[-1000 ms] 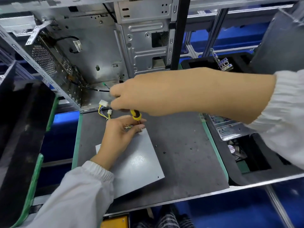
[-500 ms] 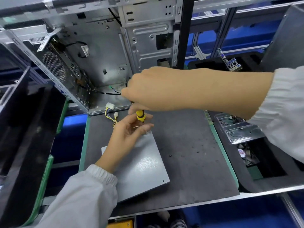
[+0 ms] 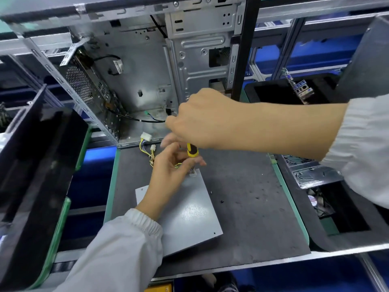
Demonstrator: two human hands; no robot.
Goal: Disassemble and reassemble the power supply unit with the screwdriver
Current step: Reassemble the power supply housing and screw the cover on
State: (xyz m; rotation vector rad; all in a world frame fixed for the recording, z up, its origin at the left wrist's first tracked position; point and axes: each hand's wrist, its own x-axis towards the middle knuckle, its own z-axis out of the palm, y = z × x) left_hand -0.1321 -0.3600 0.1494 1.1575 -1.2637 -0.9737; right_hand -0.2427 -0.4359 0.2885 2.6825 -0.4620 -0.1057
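While an open computer case (image 3: 134, 66) stands at the back, a dark mat covers the work surface (image 3: 252, 218) in front of it. On that mat, just before the case, lies the power supply unit (image 3: 189, 213), a flat grey metal box, with its yellow cable bundle (image 3: 147, 148) trailing toward the case. The right hand (image 3: 202, 121) reaches across above the unit's far corner, fingers curled around a screwdriver (image 3: 192, 150); only its yellow-and-black handle end shows. The left hand (image 3: 170, 167) hovers over that same corner, fingers loosely curved near the tool's shaft; whether they pinch anything cannot be told. A few small dark screws (image 3: 222, 201) lie on the mat right of the unit. The step looks like driving a corner screw: hold the shaft upright, steady the tip, and press down firmly before turning.
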